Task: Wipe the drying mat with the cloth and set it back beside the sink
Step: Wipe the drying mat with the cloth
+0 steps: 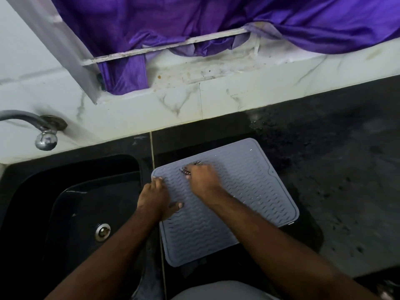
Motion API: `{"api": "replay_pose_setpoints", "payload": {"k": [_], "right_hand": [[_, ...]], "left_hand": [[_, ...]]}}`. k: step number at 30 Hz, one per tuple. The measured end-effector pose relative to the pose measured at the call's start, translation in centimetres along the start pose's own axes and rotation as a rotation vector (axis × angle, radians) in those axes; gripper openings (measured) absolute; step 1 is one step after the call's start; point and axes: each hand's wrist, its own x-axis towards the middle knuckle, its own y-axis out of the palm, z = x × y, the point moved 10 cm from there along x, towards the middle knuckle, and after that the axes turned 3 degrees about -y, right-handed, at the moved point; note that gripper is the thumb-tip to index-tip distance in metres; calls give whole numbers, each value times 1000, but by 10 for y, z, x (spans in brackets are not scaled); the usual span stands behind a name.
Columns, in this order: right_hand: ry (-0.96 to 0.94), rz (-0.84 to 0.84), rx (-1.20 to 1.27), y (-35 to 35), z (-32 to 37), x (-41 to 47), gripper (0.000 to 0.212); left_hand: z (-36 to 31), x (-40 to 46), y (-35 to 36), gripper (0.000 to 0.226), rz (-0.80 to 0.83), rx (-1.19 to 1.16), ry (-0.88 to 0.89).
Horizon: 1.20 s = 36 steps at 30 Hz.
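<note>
The grey drying mat (242,191), ribbed with wavy lines, lies flat on the black counter just right of the sink. My left hand (154,199) rests flat on the mat's left edge, with its fingers spread and its thumb on the ribs. My right hand (203,180) is on the mat's upper middle, blurred, and closed over a dark cloth (185,170). Only a small dark bit of the cloth peeks out past the fingers. Some water drops glint on the mat's right side.
A black sink (71,204) with a metal drain (102,232) lies to the left, and a tap (44,135) sticks out of the marble wall above it. The black counter (346,180) runs on to the right. Something dark shows under the mat's near edge (191,270). Purple fabric (194,20) hangs at the back.
</note>
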Motion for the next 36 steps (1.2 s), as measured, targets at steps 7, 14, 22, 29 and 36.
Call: {"api": "replay_pose_setpoints", "payload": {"k": [7, 14, 22, 29, 36], "right_hand": [[72, -223, 145, -69, -62, -16, 59], [216, -159, -198, -94, -161, -8, 51], [294, -173, -492, -107, -186, -14, 40], [254, -140, -519, -94, -171, -21, 38], [381, -161, -580, -107, -180, -27, 29]], "left_hand": [[-12, 3, -39, 107, -75, 253, 113], [-12, 11, -41, 93, -40, 183, 106], [-10, 15, -34, 88, -20, 146, 95], [-11, 16, -34, 85, -34, 142, 100], [-10, 17, -34, 87, -25, 113, 101]]}}
